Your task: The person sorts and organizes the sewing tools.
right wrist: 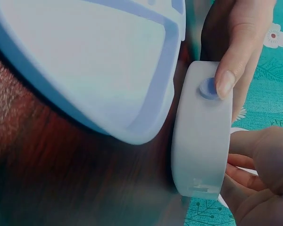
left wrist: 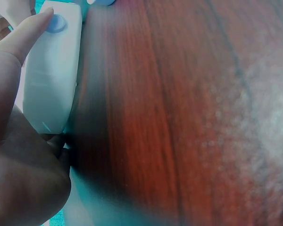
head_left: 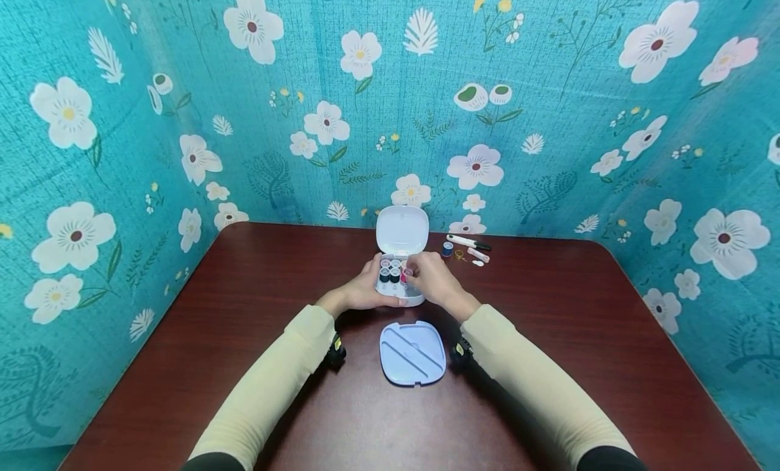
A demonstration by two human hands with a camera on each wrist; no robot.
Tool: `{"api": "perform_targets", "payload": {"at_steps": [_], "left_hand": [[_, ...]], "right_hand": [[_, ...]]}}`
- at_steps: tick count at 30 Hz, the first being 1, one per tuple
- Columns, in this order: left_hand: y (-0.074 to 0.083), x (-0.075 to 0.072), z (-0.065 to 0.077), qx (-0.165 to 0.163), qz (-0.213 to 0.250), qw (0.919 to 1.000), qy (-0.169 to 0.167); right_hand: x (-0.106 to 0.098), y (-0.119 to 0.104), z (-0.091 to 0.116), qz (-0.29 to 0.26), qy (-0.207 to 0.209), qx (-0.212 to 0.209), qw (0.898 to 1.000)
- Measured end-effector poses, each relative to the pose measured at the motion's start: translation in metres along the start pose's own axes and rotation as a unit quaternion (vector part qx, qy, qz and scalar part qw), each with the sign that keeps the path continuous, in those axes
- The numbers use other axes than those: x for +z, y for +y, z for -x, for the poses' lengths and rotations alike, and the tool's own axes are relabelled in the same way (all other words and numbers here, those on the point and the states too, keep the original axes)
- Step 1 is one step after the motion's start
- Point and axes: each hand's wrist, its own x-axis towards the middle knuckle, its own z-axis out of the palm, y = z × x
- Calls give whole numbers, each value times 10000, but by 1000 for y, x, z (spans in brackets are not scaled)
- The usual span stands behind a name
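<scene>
A small white sewing box (head_left: 416, 300) stands on the table with its lid (head_left: 402, 229) raised at the back. My left hand (head_left: 362, 289) holds it from the left, the thumb lying along its front by a round blue button (right wrist: 209, 88). Inside are several thread spools (head_left: 384, 275), dark ones at the left. Over the box's right side, my right hand (head_left: 432, 275) pinches a pinkish-red thread spool (head_left: 405, 279) at its top, among the pegs. Both wrist views show the box's front wall (left wrist: 52, 89); in the right wrist view the right fingers reach in behind it.
In front of the box lies a light blue divided tray (head_left: 413, 356), between the forearms. To the box's right are a blue thread spool (head_left: 447, 249), a white-and-black pen-like tool (head_left: 468, 242), a gold-coloured small item (head_left: 460, 255) and a pink-and-white item (head_left: 478, 254). A floral curtain (head_left: 365, 119) surrounds the table.
</scene>
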Motion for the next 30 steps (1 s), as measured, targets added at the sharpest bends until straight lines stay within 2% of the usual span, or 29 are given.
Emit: {"api": "perform_targets", "payload": {"at_steps": [13,30], "left_hand": [[3,0,3,-18,17,10000,-16],[2,0,3,39,51,10000,-22]], "right_hand": [[4,-2,0,286,89,26,9995],[7,-3,0,335,156,16,9993]]}}
